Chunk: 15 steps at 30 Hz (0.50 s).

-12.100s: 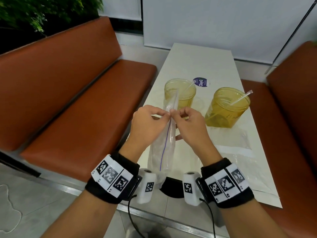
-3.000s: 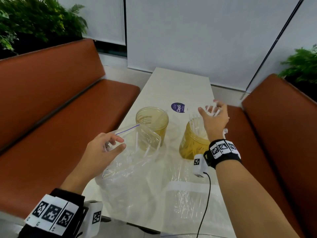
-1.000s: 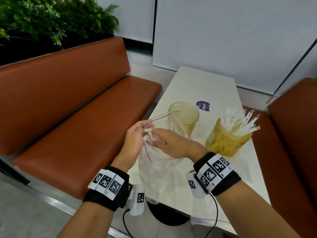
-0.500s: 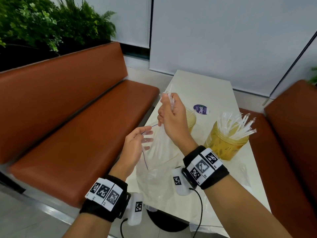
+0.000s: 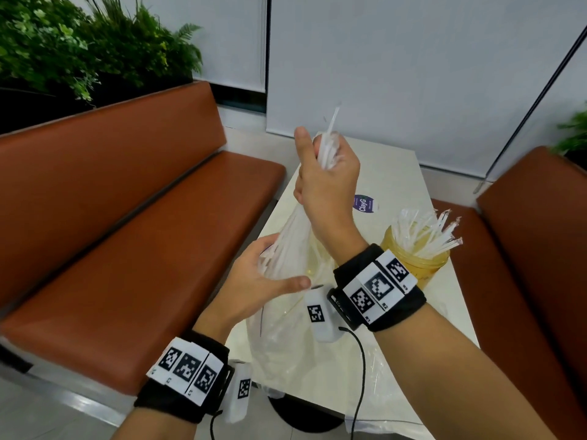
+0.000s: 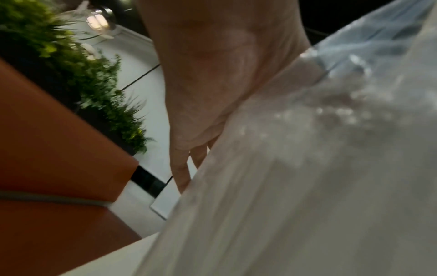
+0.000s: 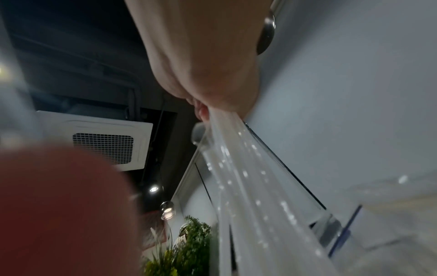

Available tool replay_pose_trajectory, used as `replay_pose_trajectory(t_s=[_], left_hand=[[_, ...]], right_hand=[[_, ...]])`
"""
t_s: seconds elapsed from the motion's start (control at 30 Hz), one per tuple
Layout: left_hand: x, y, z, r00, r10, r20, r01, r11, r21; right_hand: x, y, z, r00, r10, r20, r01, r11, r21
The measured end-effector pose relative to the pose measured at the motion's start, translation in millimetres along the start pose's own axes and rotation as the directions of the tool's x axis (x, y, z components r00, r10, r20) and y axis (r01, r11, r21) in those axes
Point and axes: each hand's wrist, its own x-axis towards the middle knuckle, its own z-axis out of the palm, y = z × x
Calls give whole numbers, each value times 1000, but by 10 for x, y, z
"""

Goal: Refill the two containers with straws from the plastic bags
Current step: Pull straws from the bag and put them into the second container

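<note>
My right hand [image 5: 320,150] is raised above the table and grips a bundle of clear wrapped straws [image 5: 290,236], whose lower ends still reach into the clear plastic bag [image 5: 286,338]. My left hand [image 5: 279,268] wraps round the bag's upper part, thumb on the near side. The right yellow container [image 5: 422,268] holds several straws [image 5: 425,230]. The left yellow container [image 5: 317,258] shows only faintly through the bag. In the right wrist view the straws [image 7: 248,177] run out of my fist. In the left wrist view my palm [image 6: 212,74] lies against the bag [image 6: 307,168].
The narrow white table [image 5: 397,173] carries a round purple sticker [image 5: 364,203] and another clear bag [image 5: 390,392] lying flat near its front edge. Brown benches stand to the left [image 5: 127,249] and right [image 5: 533,249]. Plants [image 5: 79,52] sit behind the left bench.
My right hand has risen higher with the bundle, drawing the straws further out of the bag. My left hand has shifted from pinching the bag's mouth to wrapping round the bag.
</note>
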Motion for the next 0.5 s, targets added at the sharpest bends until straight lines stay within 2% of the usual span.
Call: replay_pose_trajectory(t_s=[0.1,0.2,0.33,0.4,0.5], left_hand=[[83,51,114,997,11,-71,-2,992,126],[173,-43,180,990,-11,-141,23,996,80],[179,-90,190,989,30,-145,-18,996,90],[179,-75,198,985,32,-172,-12,993,116],[185,-73,212,988,22,-152,-8,996,90]], right_hand=[[-107,56,115,1000,-21,16,22,998,-58],[-182,51,157,996,-17,90,24,997,-78],[-154,-38,86,965,75,251,-65,997,-48],[-130,-20,39,953,54,299,-32,996,-80],[-174,77,-23,937,17,349,41,987,-159]])
